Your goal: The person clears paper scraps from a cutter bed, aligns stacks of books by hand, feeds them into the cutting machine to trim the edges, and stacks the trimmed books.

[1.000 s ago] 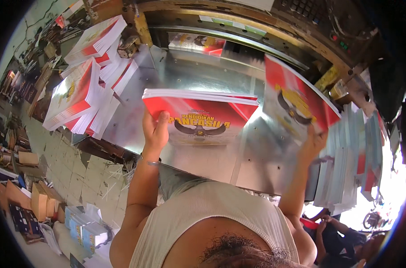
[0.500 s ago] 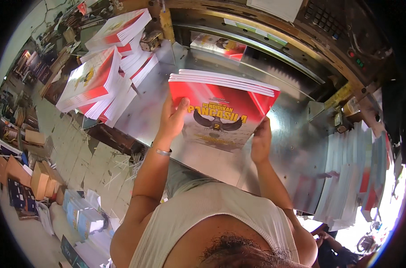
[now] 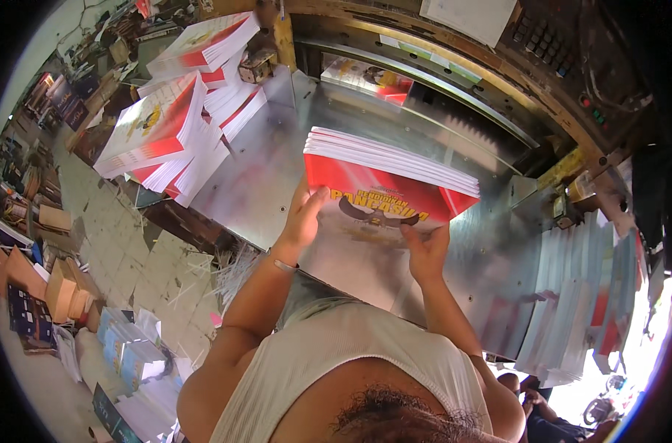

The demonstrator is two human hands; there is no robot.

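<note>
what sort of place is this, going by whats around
Probably a bookbinding or print-finishing workshop: the held books look like those in the stacks at the left, a keypad sits beyond the metal table, and paper strips litter the floor.

We see a dark keypad [image 3: 540, 42] at upper right, brown cartons [image 3: 64, 292] and pale blue-and-white bundles [image 3: 132, 358] at lower left, pale strips [image 3: 241, 272] on the tiled floor [image 3: 125, 221], and another person [image 3: 548, 427] at lower right.
</note>
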